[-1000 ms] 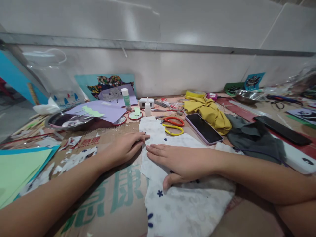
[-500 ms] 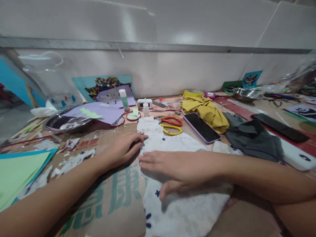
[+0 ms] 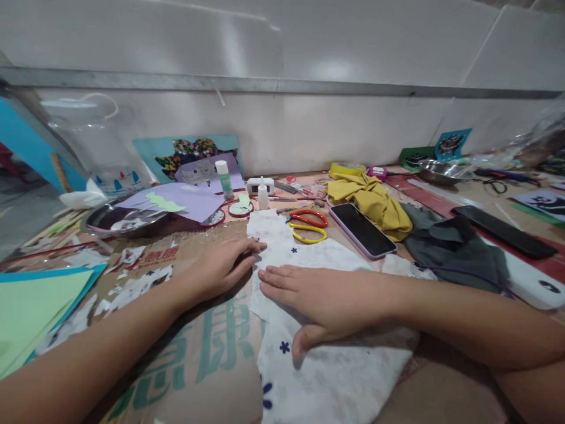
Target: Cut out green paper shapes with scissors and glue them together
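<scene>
A white cloth (image 3: 335,377) with dark blue flowers lies spread over the cardboard (image 3: 212,377). My right hand (image 3: 326,297) rests flat on it, palm down, fingers stretched to the left and thumb apart. At the cloth's left edge, my left hand (image 3: 227,262) lies palm down with its fingertips touching the fabric; its fingers are slightly bent and grip nothing visible. Just beyond the hands, scissors with one red and one yellow handle (image 3: 309,227) lie on the cloth's far part. The scissors' blades are hard to make out.
A phone (image 3: 362,231) and mustard cloth (image 3: 371,203) lie right of the scissors. Behind are a small white bottle (image 3: 263,195) and a glue stick (image 3: 224,179). Purple paper (image 3: 189,203) lies over a metal bowl (image 3: 95,224). White scraps (image 3: 136,291) and green sheets (image 3: 39,312) are at left.
My right hand has slid slightly to the right over the cloth. My left hand stays at the cloth's left edge.
</scene>
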Demonstrator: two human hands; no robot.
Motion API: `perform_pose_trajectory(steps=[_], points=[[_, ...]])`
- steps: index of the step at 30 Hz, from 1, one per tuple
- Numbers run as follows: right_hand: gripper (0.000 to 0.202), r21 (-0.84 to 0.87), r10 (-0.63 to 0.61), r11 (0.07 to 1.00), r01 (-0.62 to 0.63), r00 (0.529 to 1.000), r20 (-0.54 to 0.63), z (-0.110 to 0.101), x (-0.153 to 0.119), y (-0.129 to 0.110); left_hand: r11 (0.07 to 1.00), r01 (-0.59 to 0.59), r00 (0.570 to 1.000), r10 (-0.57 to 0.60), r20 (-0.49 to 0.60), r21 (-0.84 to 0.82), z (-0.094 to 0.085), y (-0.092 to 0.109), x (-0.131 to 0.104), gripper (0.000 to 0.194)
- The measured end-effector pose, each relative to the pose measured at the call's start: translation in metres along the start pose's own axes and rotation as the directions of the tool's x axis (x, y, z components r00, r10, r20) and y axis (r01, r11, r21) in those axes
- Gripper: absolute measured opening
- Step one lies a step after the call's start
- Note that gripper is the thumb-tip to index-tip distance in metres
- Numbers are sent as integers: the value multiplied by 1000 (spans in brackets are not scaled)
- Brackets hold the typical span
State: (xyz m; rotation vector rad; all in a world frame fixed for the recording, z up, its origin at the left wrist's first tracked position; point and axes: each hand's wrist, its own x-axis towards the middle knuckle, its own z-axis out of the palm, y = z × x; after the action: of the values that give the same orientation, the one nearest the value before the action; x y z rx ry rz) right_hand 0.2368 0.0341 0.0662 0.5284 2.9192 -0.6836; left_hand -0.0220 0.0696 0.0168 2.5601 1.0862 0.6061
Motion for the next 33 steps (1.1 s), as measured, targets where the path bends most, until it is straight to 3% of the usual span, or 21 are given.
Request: perform_pose_trajectory(steps=[6, 10, 14, 24, 29, 33], points=[[74, 107, -142, 985, 138, 989, 34, -12, -2, -7, 1000, 27, 1000, -27, 10, 11, -1, 2, 1, 27], [84, -13, 5, 1000, -6, 997, -83, -6, 7, 5, 999, 34, 999, -34, 5, 9, -2, 4, 2, 30], [92, -74, 87, 993, -91, 995, -53, 2, 11, 19, 1000, 21, 1000, -21, 2, 4, -1, 4, 2, 28], [93, 15, -14, 1000, 14, 1000, -2, -7, -1, 2, 1000, 15, 1000, -15, 6, 11, -1, 0, 1, 29], [69, 199, -162, 969, 148, 985, 54, -16, -5, -6, 999, 36, 999, -36, -2, 20, -1, 0, 1, 31], [81, 44, -9, 999, 13, 996, -89, -5, 6, 8, 1000, 28, 1000, -28, -7, 1, -1, 2, 1, 31]])
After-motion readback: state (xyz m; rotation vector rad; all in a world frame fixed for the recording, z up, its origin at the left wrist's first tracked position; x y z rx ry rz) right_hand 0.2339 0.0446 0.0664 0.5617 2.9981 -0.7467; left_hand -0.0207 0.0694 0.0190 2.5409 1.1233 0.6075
